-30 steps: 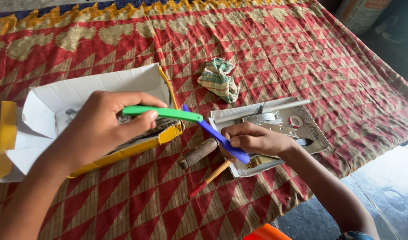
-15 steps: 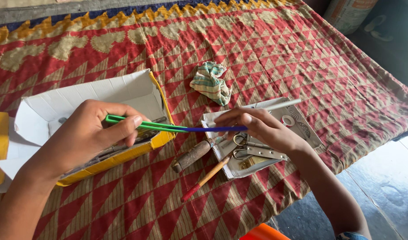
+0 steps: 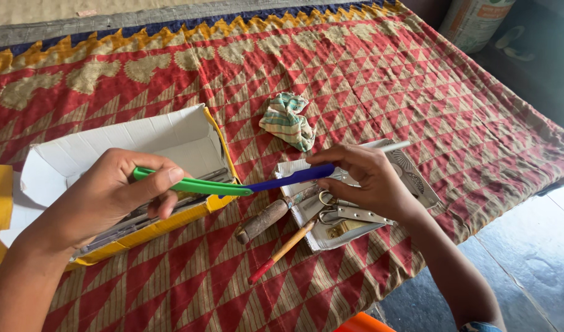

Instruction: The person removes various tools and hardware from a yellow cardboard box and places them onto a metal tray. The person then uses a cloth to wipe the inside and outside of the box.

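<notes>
Head view. Green handle (image 3: 193, 184) pinched in left hand (image 3: 110, 197), thumb on top, fingers curled under; joined blue handle (image 3: 288, 177) gripped near its tip by right hand (image 3: 368, 181), fingertips closed on it. Held level above red patterned cloth (image 3: 417, 80), likely for steadiness at hinge. Below: open cardboard box (image 3: 128, 138) toward left edge, tray of metal tools (image 3: 411, 169) near front edge, wooden-handled tool (image 3: 263, 220) between. Checked rag (image 3: 288, 121) mid-cloth.

- The far side of the red cloth (image 3: 386, 67) lay open.
- The open box (image 3: 110, 147), rag (image 3: 288, 120), tray (image 3: 411, 175) and wooden tools (image 3: 266, 218) crowded the near edge.
</notes>
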